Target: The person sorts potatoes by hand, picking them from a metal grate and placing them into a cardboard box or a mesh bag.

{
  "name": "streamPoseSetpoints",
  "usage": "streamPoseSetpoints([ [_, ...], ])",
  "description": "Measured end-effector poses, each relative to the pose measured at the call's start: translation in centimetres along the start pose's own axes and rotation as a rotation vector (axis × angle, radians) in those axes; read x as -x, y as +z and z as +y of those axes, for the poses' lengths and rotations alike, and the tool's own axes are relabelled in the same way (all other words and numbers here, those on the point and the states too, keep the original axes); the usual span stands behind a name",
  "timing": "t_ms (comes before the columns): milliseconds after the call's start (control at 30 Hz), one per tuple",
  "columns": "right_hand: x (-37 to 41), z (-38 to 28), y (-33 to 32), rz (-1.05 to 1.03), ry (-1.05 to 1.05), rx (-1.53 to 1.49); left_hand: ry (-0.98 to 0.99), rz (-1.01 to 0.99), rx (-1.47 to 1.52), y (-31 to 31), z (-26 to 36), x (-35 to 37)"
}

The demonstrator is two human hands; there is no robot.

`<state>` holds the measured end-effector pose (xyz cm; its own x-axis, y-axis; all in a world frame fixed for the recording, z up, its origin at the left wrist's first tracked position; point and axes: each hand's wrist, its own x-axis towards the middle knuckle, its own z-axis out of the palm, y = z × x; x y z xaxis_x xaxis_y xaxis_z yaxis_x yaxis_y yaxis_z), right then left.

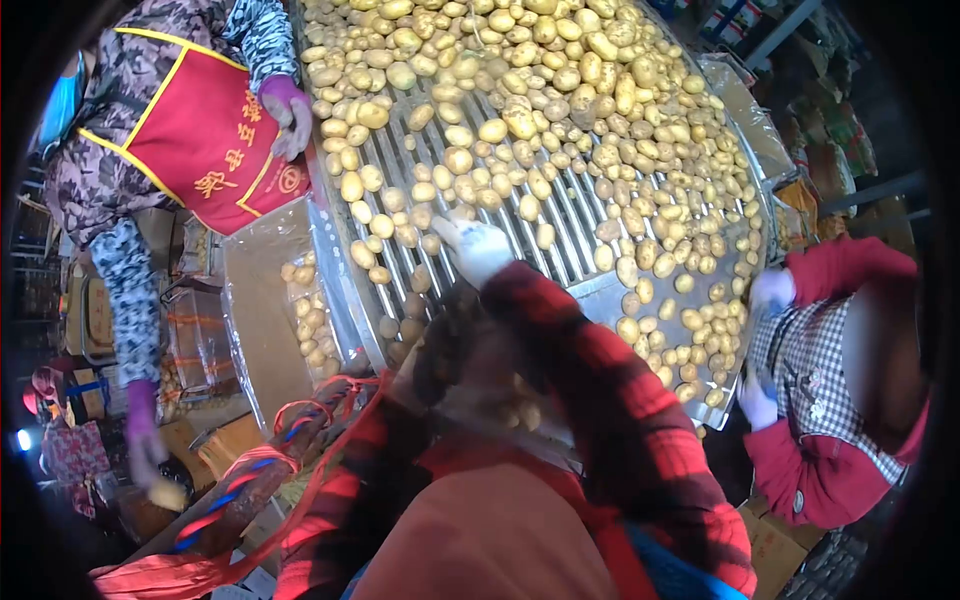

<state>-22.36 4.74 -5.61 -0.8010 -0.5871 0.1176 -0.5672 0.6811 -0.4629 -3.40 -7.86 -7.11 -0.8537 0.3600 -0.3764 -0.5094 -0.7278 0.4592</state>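
Note:
Many potatoes (520,118) lie over a metal bar grate (565,225). My right hand (477,248), in a whitish glove, reaches over the lower part of the grate, its fingertips close to a few potatoes; whether it holds one cannot be made out. Lower and to the left, my left hand (445,345), in a dark glove, is in shadow near the grate's lower edge. Its fingers are too dark and blurred to tell their shape. Several potatoes lie in the shade beside it.
At the left, a person in a red apron (220,135) has a purple-gloved hand at the grate's edge and another hanging lower. A lined box (265,345) holds potatoes. A wrapped pole (250,480) stands lower left. Another person's checked apron (825,345) shows at the right.

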Motion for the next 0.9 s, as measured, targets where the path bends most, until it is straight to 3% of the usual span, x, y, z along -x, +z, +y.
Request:
streamPoseSetpoints([
  [33,-2.4,0.4,2.9,-0.130,0.061,0.099,0.010,0.008,-0.012,-0.8,-0.8,-0.1],
  [67,-3.9,-0.6,3.4,-0.260,0.125,0.197,-0.018,0.137,0.161,-1.3,-1.3,-0.4],
  [133,-3.3,0.6,2.5,-0.225,-0.036,0.133,-0.040,0.270,0.337,-2.9,-1.8,0.3],
  [200,0.2,0.5,1.6,0.101,-0.104,0.019,0.185,0.268,-0.343,-1.1,-0.6,1.9],
  [233,1.5,-1.0,-1.1,-0.194,0.067,-0.331,0.185,0.269,-0.336,-1.2,-0.1,2.2],
  [300,2.6,-3.0,-2.9,-0.304,-0.040,-0.433,-0.083,0.256,0.010,-1.8,1.2,2.6],
  [367,1.8,-3.7,-2.8,-0.406,-0.143,-0.548,-0.018,0.361,-0.119,-3.6,-1.2,2.5],
  [400,-0.4,-4.5,-1.6,-0.172,-0.225,-0.419,0.050,0.465,-0.256,-4.2,-2.1,2.8],
  [433,-2.6,-5.4,-0.1,0.064,-0.304,-0.293,0.065,0.439,-0.238,-4.0,-1.5,2.6],
  [467,-4.5,-5.7,3.0,0.047,-0.319,-0.263,0.055,0.408,-0.202,-3.7,-0.8,2.4],
  [533,-7.0,-7.0,9.5,-0.310,0.197,-0.817,0.035,0.370,-0.159,-3.0,0.8,1.8],
  [567,-7.5,-6.5,13.3,-0.313,0.201,-0.832,0.035,0.361,-0.155,-1.9,1.7,1.4],
  [633,-8.1,-5.4,18.7,-0.288,0.215,-0.677,0.018,0.354,-0.148,-2.7,2.9,1.1],
  [733,-2.3,-6.6,3.8,-0.144,-0.143,-0.143,0.004,0.346,-0.131,-3.0,3.2,1.3],
  [800,0.7,-6.2,0.0,-0.092,0.129,-0.712,-0.009,0.336,-0.120,-2.9,3.5,1.4],
  [833,1.8,-4.6,-0.8,-0.098,0.133,-0.708,-0.016,0.337,-0.112,-2.8,3.4,1.8],
  [900,3.8,-1.5,-2.1,-0.257,0.270,-1.405,-0.032,0.332,-0.102,-2.6,3.1,2.6],
])
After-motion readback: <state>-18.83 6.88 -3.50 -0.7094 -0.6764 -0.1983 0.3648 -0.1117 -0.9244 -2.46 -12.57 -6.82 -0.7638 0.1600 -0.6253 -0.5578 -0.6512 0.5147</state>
